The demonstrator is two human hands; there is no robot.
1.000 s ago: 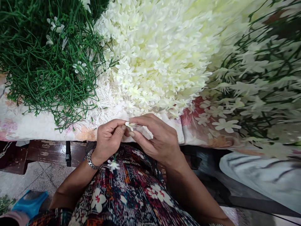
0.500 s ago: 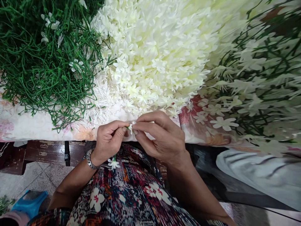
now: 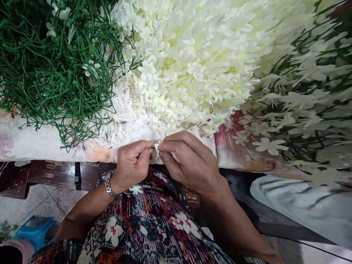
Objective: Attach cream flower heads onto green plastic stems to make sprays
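Note:
My left hand [image 3: 133, 163] pinches a thin green plastic stem between thumb and forefinger; most of the stem is hidden in the hand. At its tip sits a small white artificial flower [image 3: 156, 146], which the fingertips of my right hand [image 3: 192, 163] grip from the other side. The two hands almost touch, just above the table's front edge. Below my left palm hangs another white flower [image 3: 136, 189]; whether it is on the same stem I cannot tell. Beyond my hands lies a big heap of loose white blossoms [image 3: 192, 73].
A tangled pile of green stems [image 3: 60, 73] lies at the left, beside thin white filaments [image 3: 123, 106]. Finished-looking flower sprays [image 3: 302, 106] lie at the right on the floral tablecloth [image 3: 41, 139]. A person's grey-clad leg [image 3: 297, 205] is at right; a blue plastic stool [image 3: 35, 233] stands lower left.
The view has shifted slightly, so the piles sit a little further right. Both hands keep their pinch, and the small flower between them has turned slightly.

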